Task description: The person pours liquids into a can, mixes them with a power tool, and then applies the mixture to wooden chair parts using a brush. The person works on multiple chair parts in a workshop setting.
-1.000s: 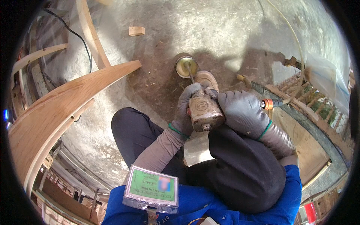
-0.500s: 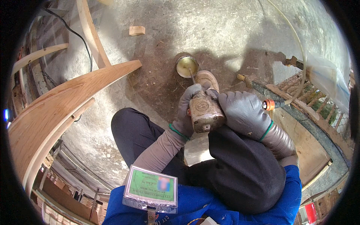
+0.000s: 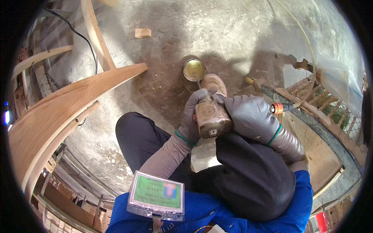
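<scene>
Both my hands wear grey gloves with green cuffs. My left hand (image 3: 193, 112) is wrapped round the front and left side of a worn, metal-bodied air impact wrench (image 3: 213, 116). On its right side, my right hand (image 3: 250, 118) is closed around the handle, which is mostly hidden. An air hose with an orange coupling (image 3: 277, 108) joins the tool beside that hand. From the tool's front a thin rod (image 3: 199, 84) points away from me to the near rim of a round can (image 3: 194, 70) holding yellowish liquid. The rod's far end is hard to make out.
My shoe (image 3: 214, 84) stands right beside the can. A large curved wooden piece (image 3: 74, 97) reaches in from the left. One small wood block (image 3: 143, 33) lies on the concrete floor farther off. To the right are a metal-edged frame (image 3: 322, 120) and plastic sheeting (image 3: 338, 83).
The rod showed over the liquid inside the can before; now it is seen only near the rim. The tool has tilted very slightly. Both hands keep their hold.
</scene>
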### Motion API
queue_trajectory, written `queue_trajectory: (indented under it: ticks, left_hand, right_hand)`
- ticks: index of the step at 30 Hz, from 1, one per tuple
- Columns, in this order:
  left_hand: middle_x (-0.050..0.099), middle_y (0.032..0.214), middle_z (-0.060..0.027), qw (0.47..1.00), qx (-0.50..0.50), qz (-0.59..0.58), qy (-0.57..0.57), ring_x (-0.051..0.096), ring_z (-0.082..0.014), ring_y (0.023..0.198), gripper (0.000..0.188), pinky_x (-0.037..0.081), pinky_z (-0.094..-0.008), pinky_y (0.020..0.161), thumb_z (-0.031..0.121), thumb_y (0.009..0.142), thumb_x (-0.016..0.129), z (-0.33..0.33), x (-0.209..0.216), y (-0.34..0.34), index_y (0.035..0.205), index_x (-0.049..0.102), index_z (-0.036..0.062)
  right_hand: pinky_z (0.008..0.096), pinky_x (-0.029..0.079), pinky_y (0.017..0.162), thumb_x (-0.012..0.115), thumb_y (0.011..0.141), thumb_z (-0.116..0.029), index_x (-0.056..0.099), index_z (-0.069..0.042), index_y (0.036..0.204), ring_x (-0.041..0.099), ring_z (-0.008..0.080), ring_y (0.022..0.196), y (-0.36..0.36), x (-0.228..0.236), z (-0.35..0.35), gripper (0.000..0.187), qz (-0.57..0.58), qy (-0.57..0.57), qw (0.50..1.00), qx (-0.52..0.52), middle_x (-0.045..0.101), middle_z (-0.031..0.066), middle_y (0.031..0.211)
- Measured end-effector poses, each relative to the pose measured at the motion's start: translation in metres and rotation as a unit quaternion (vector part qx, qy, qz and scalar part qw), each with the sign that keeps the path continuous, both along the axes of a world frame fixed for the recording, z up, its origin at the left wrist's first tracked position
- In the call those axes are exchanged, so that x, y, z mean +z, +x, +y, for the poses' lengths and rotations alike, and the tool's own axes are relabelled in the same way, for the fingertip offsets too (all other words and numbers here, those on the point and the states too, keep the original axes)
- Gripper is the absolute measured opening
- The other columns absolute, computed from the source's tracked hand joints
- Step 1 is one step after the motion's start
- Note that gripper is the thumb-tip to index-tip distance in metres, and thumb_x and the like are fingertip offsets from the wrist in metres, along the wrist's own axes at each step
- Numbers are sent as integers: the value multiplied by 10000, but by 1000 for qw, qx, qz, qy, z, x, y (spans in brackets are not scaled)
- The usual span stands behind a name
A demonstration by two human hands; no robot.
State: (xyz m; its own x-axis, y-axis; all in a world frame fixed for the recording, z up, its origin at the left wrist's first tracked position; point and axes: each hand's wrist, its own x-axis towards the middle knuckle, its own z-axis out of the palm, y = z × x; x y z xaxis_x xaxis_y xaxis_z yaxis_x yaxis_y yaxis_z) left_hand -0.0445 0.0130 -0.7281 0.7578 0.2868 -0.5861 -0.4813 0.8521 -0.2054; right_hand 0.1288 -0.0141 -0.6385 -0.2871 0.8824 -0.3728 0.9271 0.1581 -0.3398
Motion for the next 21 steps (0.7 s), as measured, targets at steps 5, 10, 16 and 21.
queue_trajectory:
  ticks: [5,10,16,21]
  left_hand:
    - [596,982,-116,999,16,-14,46,619,-230,942,359,534,-384,868,333,935,527,12,-4,2,1125,527,30]
    - [587,993,-119,998,12,-1,55,604,-229,964,338,518,-393,900,324,944,499,2,-6,-9,1117,520,34]
    - [612,1031,-109,998,46,-29,17,602,-231,988,339,503,-413,911,297,954,471,-17,-5,-1,1150,516,23]
    - [611,1024,-99,997,23,-75,-9,610,-232,982,333,510,-409,909,318,950,474,-11,6,6,1129,526,42]
  right_hand:
    - [385,478,540,574,782,-216,540,-54,843,617,256,621,-1,-2,9,176,-35,9,999,11,579,91,692]
    - [372,471,478,562,763,-167,541,-55,782,618,253,552,-3,-8,4,115,4,50,999,22,578,95,629]
    - [372,474,481,569,759,-169,551,-51,801,614,251,536,1,-1,-5,127,0,16,1000,17,583,90,623]
    - [378,476,496,561,769,-173,555,-50,826,620,245,561,7,6,-4,135,7,-5,1000,19,586,95,623]
